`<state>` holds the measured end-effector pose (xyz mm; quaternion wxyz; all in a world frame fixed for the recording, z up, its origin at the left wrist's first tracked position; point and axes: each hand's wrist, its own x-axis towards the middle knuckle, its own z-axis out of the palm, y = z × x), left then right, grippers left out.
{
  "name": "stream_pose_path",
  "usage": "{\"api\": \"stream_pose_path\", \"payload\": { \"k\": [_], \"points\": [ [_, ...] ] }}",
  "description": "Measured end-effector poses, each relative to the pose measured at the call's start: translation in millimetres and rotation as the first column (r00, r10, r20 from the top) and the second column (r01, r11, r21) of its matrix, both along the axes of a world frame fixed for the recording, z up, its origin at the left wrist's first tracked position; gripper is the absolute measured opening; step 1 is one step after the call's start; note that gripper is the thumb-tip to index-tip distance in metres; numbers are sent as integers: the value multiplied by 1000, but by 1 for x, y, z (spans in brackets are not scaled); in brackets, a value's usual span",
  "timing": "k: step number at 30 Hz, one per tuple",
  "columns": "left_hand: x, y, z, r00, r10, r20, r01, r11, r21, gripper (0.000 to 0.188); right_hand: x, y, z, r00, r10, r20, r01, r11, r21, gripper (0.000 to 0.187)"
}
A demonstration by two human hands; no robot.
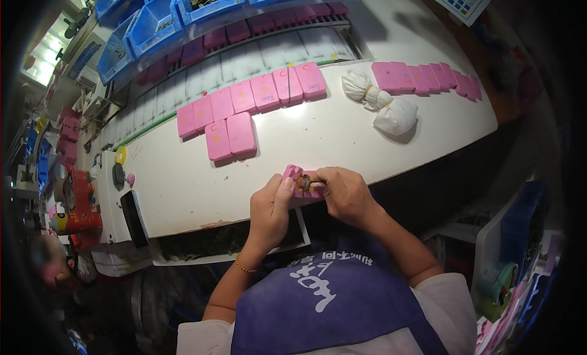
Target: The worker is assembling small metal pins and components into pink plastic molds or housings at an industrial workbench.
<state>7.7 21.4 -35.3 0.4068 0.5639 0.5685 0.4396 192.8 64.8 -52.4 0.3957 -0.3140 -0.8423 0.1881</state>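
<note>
1. Work sits between both hands, at the table's [367,150] near edge, right in front of the apron [324,294].
2. Pink block [292,171]: small, matte, uneven along its upper edge. Can't tell from my end whether it's one piece or two halves.
3. Dark greenish ring [304,182] shows at the middle of it, round, yellowish in places (too small for me to read detail).
4. Left hand [269,207] grasps the block's left end, thumb pressed on the face beside the ring.
5. Right hand [347,193]: fingers curled in at the ring's right side. I can't tell whether they're clamped on the ring, the block or something thin and dark there.
6. Beyond the hands: two pink slabs [230,137] touching side by side, a longer pink row [252,96] behind them, a tied white cloth bundle [396,115] to the right.
</note>
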Motion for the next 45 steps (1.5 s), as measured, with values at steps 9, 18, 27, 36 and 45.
{"api": "stream_pose_path", "payload": {
  "k": [9, 18, 27, 36, 45],
  "points": [
    [-1, -1, -2, 998, 12, 65, -11, 1000, -18, 41, -1, -1, -1, 999, -17, -28, 17, 1000, 0, 30],
    [-2, 0, 0, 992, 50, 112, -45, 998, -41, 41, -3, -1, -6, 990, -70, -120, 67, 997, -28, 21],
    [10, -1, -7, 976, 86, -199, -59, 988, 140, 35, -35, 29, 0, 886, -429, -173, 339, 857, -389, 23],
    [-7, -3, -19, 967, 207, 146, -240, 931, 274, 38, -17, -19, 11, 949, 16, -316, -261, 605, -752, 28],
    [-1, 8, 9, 44, 381, 924, -112, 920, -374, 53, -43, -39, -9, 908, 119, -401, -303, 848, -435, 28]
  ]
}}
